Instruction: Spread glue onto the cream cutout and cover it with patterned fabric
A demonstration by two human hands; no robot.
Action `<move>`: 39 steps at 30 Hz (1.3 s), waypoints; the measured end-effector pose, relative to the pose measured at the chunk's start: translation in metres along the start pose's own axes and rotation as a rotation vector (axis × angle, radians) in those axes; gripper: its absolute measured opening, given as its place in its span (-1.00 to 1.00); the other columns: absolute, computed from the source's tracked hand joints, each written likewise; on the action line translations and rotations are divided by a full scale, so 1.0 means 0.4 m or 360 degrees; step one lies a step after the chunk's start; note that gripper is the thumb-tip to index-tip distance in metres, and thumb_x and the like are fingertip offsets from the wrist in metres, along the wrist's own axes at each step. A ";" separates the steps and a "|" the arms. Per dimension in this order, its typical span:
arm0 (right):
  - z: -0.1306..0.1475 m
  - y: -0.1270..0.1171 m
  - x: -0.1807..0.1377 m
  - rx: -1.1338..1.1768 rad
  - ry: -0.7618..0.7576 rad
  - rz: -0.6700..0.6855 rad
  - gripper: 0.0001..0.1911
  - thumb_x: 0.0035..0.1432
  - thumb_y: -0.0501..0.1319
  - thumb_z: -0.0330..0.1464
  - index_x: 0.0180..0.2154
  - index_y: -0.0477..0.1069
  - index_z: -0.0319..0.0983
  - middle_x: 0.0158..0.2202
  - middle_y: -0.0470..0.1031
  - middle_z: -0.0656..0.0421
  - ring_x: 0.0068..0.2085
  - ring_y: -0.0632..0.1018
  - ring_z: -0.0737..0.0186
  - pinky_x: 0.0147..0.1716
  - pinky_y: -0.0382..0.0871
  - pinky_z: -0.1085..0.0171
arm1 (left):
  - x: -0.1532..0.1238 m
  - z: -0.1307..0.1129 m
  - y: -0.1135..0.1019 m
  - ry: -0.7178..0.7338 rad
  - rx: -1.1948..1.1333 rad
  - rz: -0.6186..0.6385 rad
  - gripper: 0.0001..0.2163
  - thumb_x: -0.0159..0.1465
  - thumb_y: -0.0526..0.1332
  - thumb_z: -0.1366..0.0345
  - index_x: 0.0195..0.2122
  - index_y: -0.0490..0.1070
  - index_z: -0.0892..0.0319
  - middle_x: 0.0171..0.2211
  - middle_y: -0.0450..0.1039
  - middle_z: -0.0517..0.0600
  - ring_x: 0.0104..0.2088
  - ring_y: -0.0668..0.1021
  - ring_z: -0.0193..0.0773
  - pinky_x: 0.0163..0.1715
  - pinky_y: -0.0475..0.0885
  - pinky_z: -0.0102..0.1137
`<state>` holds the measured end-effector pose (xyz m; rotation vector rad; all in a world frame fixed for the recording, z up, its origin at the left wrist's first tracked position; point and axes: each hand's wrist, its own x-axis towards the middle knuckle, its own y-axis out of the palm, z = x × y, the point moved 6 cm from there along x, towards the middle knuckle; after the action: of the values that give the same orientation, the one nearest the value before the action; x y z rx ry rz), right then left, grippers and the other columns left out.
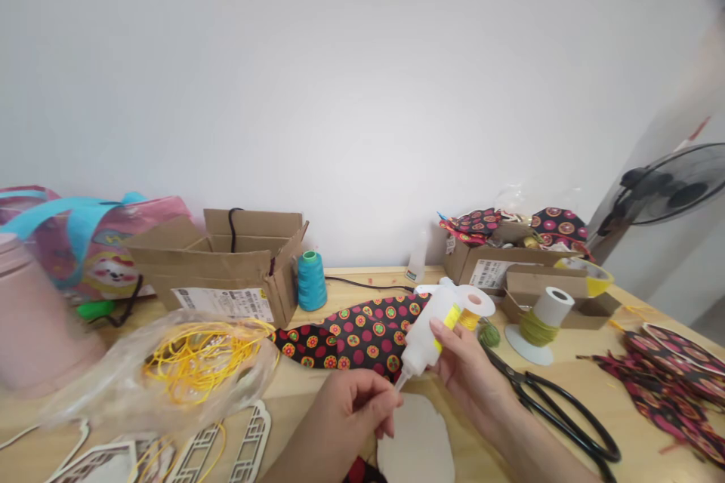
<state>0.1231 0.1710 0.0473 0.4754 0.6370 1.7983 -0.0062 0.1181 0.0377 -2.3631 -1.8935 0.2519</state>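
Left hand: left hand (345, 411) sits nearest the camera, fingertips pinched shut on the nozzle tip of the glue bottle (424, 336).
Right hand: right hand (467, 370) is wrapped around the bottle's body, tilting it nozzle-down.
Bottle place: above the white oval piece (416, 445) on the surface (566, 377), near the patterned fabric (356, 332).
Nearby: scissors (558, 415) lie just right of the wrist.
Risk: a hard squeeze could spill glue on fingers or fabric.

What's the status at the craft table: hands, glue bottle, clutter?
Right hand grips glue bottle, nozzle down. Left hand pinches at nozzle tip. Scissors lie right beside right hand.
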 end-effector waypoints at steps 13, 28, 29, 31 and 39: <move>-0.039 -0.019 0.004 0.0262 0.0267 -0.0106 -0.94 0.04 0.23 -0.42 -0.37 0.44 -0.29 -0.45 0.58 0.16 -0.46 0.56 0.29 -0.46 0.47 0.35 | -0.017 -0.045 -0.007 0.0239 0.0568 -0.0094 -0.75 0.16 0.09 0.31 -0.63 0.41 0.18 -0.61 0.44 -0.11 -0.50 0.45 -0.36 -0.43 0.26 -0.52; -0.019 -0.015 0.006 0.0080 0.0135 -0.0011 -0.91 0.07 0.21 -0.41 -0.33 0.43 -0.29 -0.45 0.55 0.18 -0.45 0.54 0.33 -0.46 0.44 0.38 | -0.015 -0.047 -0.015 0.0034 0.0248 -0.0067 -0.83 0.09 0.14 0.30 -0.53 0.48 0.22 -0.53 0.51 -0.04 -0.45 0.48 -0.28 -0.41 0.33 -0.47; -0.019 -0.014 0.006 0.0059 0.0124 -0.0007 -0.90 0.07 0.22 -0.40 -0.32 0.43 -0.29 -0.44 0.55 0.18 -0.45 0.54 0.33 -0.45 0.44 0.38 | -0.015 -0.046 -0.013 0.0054 0.0279 -0.0047 -0.80 0.12 0.11 0.29 -0.54 0.48 0.22 -0.53 0.50 -0.04 -0.44 0.48 -0.28 -0.40 0.33 -0.47; -0.016 -0.014 0.006 0.0029 0.0085 -0.0027 -0.87 0.05 0.23 -0.40 -0.29 0.42 -0.27 -0.42 0.54 0.19 -0.41 0.54 0.32 -0.42 0.44 0.39 | -0.013 -0.042 -0.012 0.0088 0.0341 -0.0055 -0.76 0.15 0.07 0.28 -0.56 0.46 0.21 -0.54 0.49 -0.05 -0.43 0.48 -0.28 -0.40 0.32 -0.46; -0.006 -0.012 0.003 0.0051 -0.0084 -0.0139 -0.82 -0.03 0.30 -0.37 -0.31 0.39 -0.19 -0.37 0.51 0.24 -0.37 0.52 0.32 -0.38 0.43 0.37 | -0.005 -0.041 -0.025 0.0067 0.0356 -0.0226 -0.80 0.14 0.07 0.28 -0.53 0.41 0.22 -0.58 0.44 -0.06 -0.50 0.45 -0.29 -0.47 0.30 -0.46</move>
<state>0.1248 0.1726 0.0427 0.5075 0.6418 1.6899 -0.0129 0.1186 0.0557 -2.0658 -1.8932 0.3765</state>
